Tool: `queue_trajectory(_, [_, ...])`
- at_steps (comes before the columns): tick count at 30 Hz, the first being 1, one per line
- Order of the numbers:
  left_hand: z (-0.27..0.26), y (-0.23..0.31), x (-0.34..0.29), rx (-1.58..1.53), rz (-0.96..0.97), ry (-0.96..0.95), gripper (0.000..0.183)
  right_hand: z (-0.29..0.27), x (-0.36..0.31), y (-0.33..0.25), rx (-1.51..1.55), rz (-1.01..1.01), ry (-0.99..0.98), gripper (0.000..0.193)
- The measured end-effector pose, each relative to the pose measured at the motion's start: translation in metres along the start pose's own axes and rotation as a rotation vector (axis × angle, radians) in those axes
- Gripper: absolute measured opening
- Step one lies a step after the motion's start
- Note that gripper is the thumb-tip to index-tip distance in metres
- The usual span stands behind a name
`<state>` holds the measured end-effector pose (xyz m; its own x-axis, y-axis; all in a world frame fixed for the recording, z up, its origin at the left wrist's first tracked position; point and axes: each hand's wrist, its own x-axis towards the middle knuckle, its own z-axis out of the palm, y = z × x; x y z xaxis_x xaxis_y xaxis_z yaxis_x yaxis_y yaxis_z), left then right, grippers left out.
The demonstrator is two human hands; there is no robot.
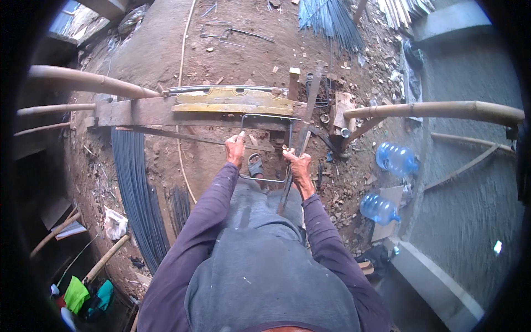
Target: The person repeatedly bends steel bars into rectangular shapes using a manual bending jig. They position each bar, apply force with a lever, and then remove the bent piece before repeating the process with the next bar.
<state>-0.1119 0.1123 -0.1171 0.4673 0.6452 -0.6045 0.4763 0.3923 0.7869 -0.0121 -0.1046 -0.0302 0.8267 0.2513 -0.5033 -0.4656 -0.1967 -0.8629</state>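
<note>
A thin steel rod bent into a rectangular rebar stirrup (264, 115) is in front of my body, above the bench's near edge. My left hand (235, 149) is closed around its left side, thumb up. On its right side, my right hand (298, 164) is closed too, with fingers bent at the rod. Against that hand runs a long flat bar (313, 97), slanting from the bench toward my legs; whether the hand also grips it is hard to tell. Below the stirrup a sandalled foot (255, 165) shows on the dirt.
Ahead stands a timber bench (144, 112) with a yellow plank (232, 100) along it. Bamboo poles (437, 112) jut in from both sides. Long rebar (135, 188) lies at left. Two blue water jugs (395, 159) lie at right by a grey wall (470, 182). Bent rods (238, 39) lie farther off.
</note>
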Motion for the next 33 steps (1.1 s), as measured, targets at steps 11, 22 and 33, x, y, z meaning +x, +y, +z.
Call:
queue_trajectory(11, [0.008,0.021,0.001,-0.025,-0.165,0.050,0.032,0.002,0.036,0.042,-0.015,-0.012,0.104,0.021])
queue_trajectory(22, [0.012,0.006,0.010,-0.098,-0.121,0.081,0.031,0.012,0.039,0.032,0.261,0.231,0.324,0.047])
queue_trajectory(33, [0.013,-0.003,0.014,-0.049,-0.131,0.098,0.029,0.013,0.052,0.041,0.002,0.137,0.354,0.046])
